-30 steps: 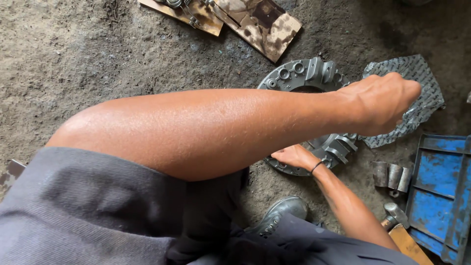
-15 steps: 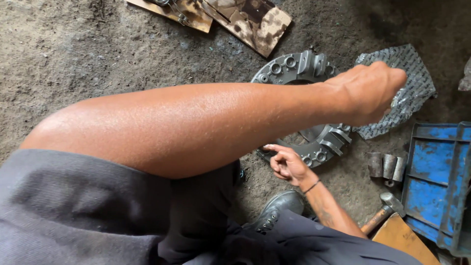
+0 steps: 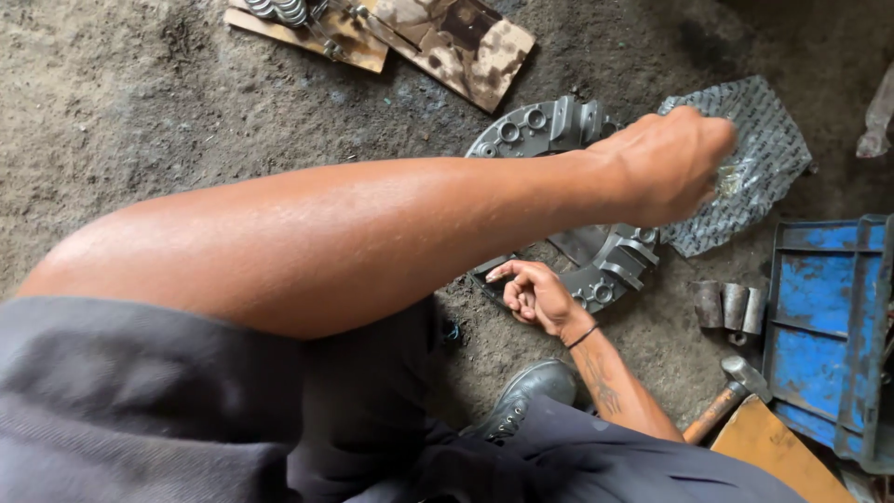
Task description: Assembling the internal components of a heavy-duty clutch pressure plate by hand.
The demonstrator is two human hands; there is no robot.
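Shifted since a moment ago: right hand (image 3: 538,296) drawn back off the round metal plate (image 3: 596,270) to its near left edge, fingers now half curled, thumb stretched along the rim; left hand (image 3: 672,166) hardly changed, reaching across above the same plate.

Far left of the plate, up at the top: wooden board (image 3: 321,33) with a few springs (image 3: 279,9) on it, then a stained piece of cardboard (image 3: 466,42) just beside. All on the dirt floor (image 3: 140,112).

Over the plate: left hand closed in a loose fist, pinching a scrap of crinkled clear plastic (image 3: 731,177). Whether anything else sits inside the fist, cannot tell.

At the plate's lower left edge: right hand touching the rim, holding nothing, a dark band round the wrist. Below it, a black boot (image 3: 526,391).

Right of the plate, touching its upper edge: grey patterned sheet (image 3: 759,140), lying flat. Further right and lower: three short metal cylinders (image 3: 731,305) side by side, a hammer (image 3: 736,387) with wooden handle below them, then a blue metal tray (image 3: 829,317) at the far right.
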